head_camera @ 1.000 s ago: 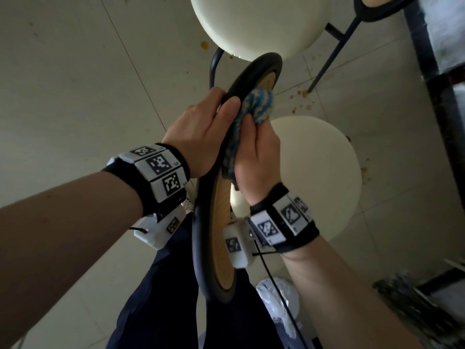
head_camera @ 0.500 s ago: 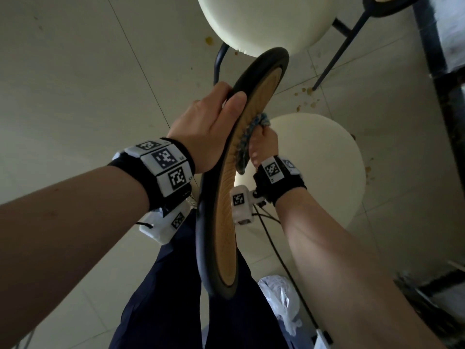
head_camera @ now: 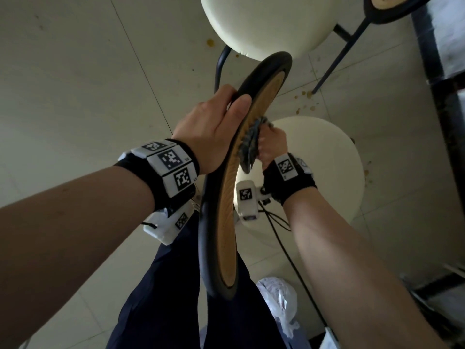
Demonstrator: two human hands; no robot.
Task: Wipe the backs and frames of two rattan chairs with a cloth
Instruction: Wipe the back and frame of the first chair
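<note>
Backrest wipe, chair 1 of 2

Left hand (head_camera: 214, 127) grips the dark frame (head_camera: 208, 197) of the near chair's oval backrest at about 11 o'clock on its rim, thumb laid over the top edge, fingers curled behind. Likely there to brace the back so it doesn't swing under wiping pressure.

Right hand (head_camera: 273, 144) is closed round a bunched blue-grey cloth (head_camera: 250, 144), pressing it against the tan rattan panel (head_camera: 227, 210) on its seat-facing side, at roughly 1 o'clock on the oval. Cloth touches the weave just inside the frame.

Backrest is seen nearly edge-on, running from 12 to 6 o'clock through frame centre, above the person's dark trousers (head_camera: 161, 298). Cream seat (head_camera: 322, 167) of this chair sits at 3 o'clock; a 2nd cream seat (head_camera: 264, 21) at 12 o'clock, another rattan back (head_camera: 392, 6) at 1 o'clock. White bag (head_camera: 279, 298) on the floor at 5 o'clock.

Judgement: panel wipe in hand, lower frame and 2nd chair probably not done.
</note>
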